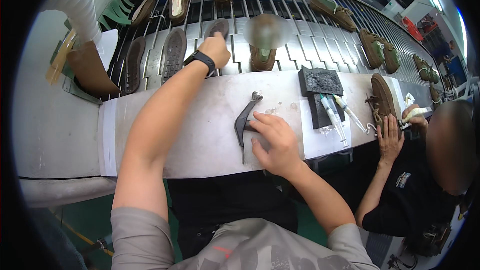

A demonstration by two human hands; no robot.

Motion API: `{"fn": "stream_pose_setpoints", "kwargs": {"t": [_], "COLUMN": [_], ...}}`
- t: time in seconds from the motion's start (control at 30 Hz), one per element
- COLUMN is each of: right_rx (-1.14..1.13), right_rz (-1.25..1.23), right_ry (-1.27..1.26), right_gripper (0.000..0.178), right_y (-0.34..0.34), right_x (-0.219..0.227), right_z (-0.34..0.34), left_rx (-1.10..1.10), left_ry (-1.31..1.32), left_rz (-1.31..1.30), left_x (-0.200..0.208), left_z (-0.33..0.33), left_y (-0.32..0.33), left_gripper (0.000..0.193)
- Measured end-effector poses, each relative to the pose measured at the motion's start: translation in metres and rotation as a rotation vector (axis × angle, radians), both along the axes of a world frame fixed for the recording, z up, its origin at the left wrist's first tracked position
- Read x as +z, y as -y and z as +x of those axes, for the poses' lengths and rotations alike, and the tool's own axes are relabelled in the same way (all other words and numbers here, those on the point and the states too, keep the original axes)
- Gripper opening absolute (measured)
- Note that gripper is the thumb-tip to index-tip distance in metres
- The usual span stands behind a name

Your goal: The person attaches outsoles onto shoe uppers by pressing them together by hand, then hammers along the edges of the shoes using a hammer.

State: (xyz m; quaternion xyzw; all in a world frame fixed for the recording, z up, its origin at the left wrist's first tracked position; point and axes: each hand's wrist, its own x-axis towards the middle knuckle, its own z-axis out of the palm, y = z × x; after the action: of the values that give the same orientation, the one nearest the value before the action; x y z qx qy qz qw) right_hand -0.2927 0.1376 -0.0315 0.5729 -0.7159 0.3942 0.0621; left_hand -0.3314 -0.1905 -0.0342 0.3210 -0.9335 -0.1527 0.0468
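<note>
My left hand [215, 52], a dark watch on its wrist, reaches over the slatted conveyor. Its fingers are curled onto a dark shoe sole [218, 26], partly hidden by the hand. On the bench lies a dark metal hammer [241, 124] with a rounded shiny face at its far end and a long narrow near end. Its handle runs under my right hand [277, 142], whose fingers are loosely extended, thumb apart. Most of the handle is hidden there.
More dark soles [174, 52] lie on the conveyor, beside a brown-green shoe [262, 59], partly blurred. Syringes [334, 120] rest against a black block [321, 81] right of the hammer. At right, a co-worker's hands handle a brown shoe [383, 95]. A white hose [75, 7] hangs at left.
</note>
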Motion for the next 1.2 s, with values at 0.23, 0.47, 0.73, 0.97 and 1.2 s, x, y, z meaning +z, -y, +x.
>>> {"fn": "stream_pose_setpoints", "kwargs": {"t": [0.23, 0.47, 0.73, 0.97, 1.2], "right_rx": [-0.100, 0.427, 0.172, 0.074, 0.152], "right_rz": [-0.112, -0.141, -0.026, 0.008, 0.027], "right_ry": [0.313, 1.481, 1.333, 1.503, 1.527], "right_gripper": [0.032, 0.045, 0.030, 0.029, 0.026], "right_y": [0.046, 0.141, 0.141, 0.130, 0.132], "right_x": [0.015, 0.022, 0.016, 0.025, 0.026], "right_z": [-0.039, -0.047, -0.036, -0.035, -0.033], "left_rx": [0.010, -0.117, 0.263, 0.318, 0.269], "left_ry": [-0.896, -0.856, -0.643, -0.823, -1.189], "left_rz": [0.800, 0.956, 1.015, 1.133, 1.305], "left_x": [0.027, 0.060, 0.021, -0.029, -0.057], "left_z": [0.081, 0.177, 0.090, -0.132, -0.190], "left_y": [0.010, -0.099, 0.041, 0.140, 0.173], "left_gripper": [0.061, 0.065, 0.037, 0.081, 0.041]}}
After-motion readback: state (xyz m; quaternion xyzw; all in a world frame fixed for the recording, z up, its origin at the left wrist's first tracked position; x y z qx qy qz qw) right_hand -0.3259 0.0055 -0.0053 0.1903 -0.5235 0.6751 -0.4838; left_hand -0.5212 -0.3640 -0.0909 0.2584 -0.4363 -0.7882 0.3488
